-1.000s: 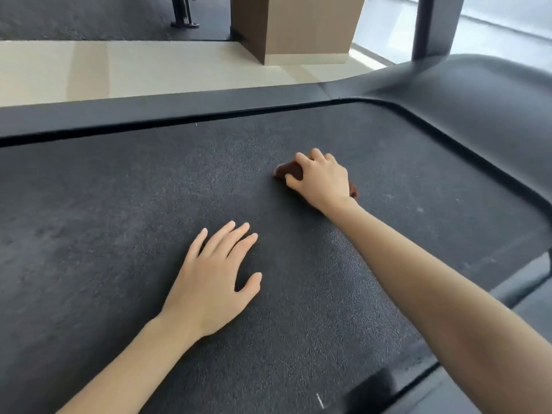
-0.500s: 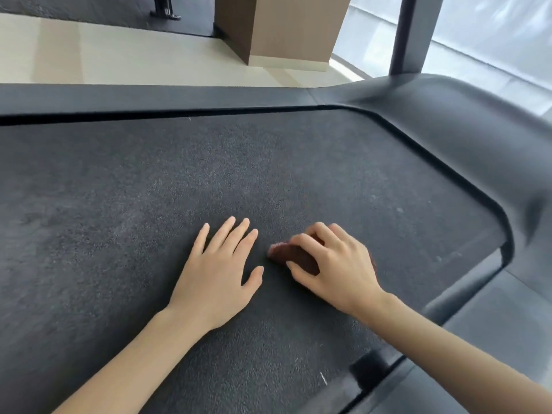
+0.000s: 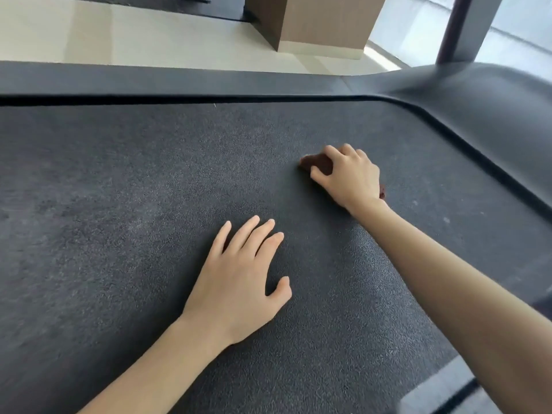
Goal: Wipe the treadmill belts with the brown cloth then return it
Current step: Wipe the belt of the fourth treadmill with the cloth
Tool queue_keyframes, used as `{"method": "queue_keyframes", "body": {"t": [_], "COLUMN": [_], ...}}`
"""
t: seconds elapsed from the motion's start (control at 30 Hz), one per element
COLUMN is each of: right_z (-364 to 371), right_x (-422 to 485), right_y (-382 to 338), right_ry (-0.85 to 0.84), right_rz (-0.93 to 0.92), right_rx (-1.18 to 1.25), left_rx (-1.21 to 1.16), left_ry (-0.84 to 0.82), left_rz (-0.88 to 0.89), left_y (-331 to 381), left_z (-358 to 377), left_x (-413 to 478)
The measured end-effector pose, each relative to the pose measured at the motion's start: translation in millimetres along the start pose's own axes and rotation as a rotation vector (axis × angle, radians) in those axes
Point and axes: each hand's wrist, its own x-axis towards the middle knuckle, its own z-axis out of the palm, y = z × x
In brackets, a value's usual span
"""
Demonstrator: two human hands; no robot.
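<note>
Belt: the dark, grainy belt (image 3: 119,204) filled most of the view, from the near edge up to the far rail.
Cloth: the brown cloth (image 3: 316,164) lay bunched on the belt toward its far right part. It was mostly hidden beneath the right hand; one dark end stuck out past the fingers on the left, and a sliver showed beside the wrist.
Right hand: the right hand (image 3: 349,177) grasped the cloth, with the fingers curled over it and the thumb hooked at its near side, holding it down against the belt. The arm reached in from the lower right.
Left hand: the left hand (image 3: 239,282) lay palm down on the belt, released and holding nothing, with the fingers straight and slightly spread and the thumb out to the right. It sat nearer the camera than the right hand and to its left, apart from the cloth.
Rail: a dark rail (image 3: 179,82) ran along the belt's far edge, with a thin black gap between them.
Hood: at the right the rail curved into a rounded dark hood (image 3: 493,115) that bordered the belt's end.
Post: a dark post (image 3: 460,28) rose from the hood at the top right.
Floor: a pale floor (image 3: 119,34) lay beyond the rail.
Column: a brown boxy column (image 3: 322,22) with a pale base stood on that floor.
</note>
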Motion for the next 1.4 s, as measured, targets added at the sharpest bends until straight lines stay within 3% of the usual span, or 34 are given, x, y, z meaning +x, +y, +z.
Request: {"method": "queue_keyframes", "body": {"t": [0.23, 0.5, 0.63, 0.8, 1.03, 1.17, 1.4], "right_z": [-14.1, -77.9, -90.2, -83.1, -62.2, -58.4, -69.8], "right_x": [-25.7, -197.9, -225.2, -191.4, -135.3, -123.7, -150.9], "right_y": [-7.5, -1.6, 33.0, 95.5, 168.6, 176.3, 141.8], "right_ry": [-0.021, 0.106, 0.117, 0.026, -0.018, -0.020, -0.056], "right_rz": [0.001, -0.186, -0.059, 0.178, 0.392, 0.477, 0.455], "right_rx": [-0.062, 0.044, 0.015, -0.048, -0.102, -0.167, -0.235], "left_rx": [-0.042, 0.051, 0.051, 0.016, 0.000, -0.001, 0.045], "left_ry": [0.033, -0.006, -0.045, -0.066, -0.055, -0.067, -0.062], "left_rz": [-0.009, -0.044, 0.057, 0.216, 0.222, 0.212, 0.213], "left_y": [-0.7, 10.1, 51.5, 103.7, 106.3, 107.5, 107.9], "left_z": [-0.5, 4.8, 16.6, 39.0, 41.6, 39.2, 41.8], "left_x": [-0.3, 3.9, 22.4, 36.8, 36.5, 35.4, 34.4]}}
